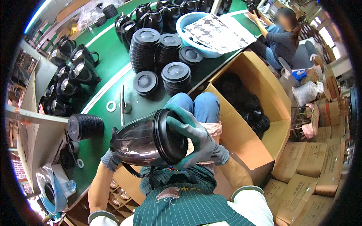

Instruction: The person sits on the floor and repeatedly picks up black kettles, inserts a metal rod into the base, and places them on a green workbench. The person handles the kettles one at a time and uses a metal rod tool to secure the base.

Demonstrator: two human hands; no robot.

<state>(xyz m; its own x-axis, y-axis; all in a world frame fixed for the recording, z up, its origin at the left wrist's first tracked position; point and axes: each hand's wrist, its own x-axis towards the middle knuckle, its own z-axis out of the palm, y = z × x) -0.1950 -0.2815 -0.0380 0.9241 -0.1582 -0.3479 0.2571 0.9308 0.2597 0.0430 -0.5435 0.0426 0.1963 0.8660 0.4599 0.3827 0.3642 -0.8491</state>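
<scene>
While a glossy, tapering black jug (pixel 136 141) tilts sideways, the gloved right hand (pixel 198 138) clasps its ridged, round end (pixel 174 147); the left hand (pixel 110 160) is mostly hidden, its grip unclear.

Green pinstriped apron (pixel 181 211) worn, brownish motif (pixel 168 194) stitched on, white sleeves (pixel 253 206) edged in grey-green, grey-and-teal gloves (pixel 203 138) with ribbed cuffs (pixel 220 155), blue jeans (pixel 206 106).

The gloved right hand (pixel 202 138) curves, fingers (pixel 187 116) spread. The left hand (pixel 114 155) is mostly hidden. Both forearms (pixel 100 184) angle inward, bare.
</scene>
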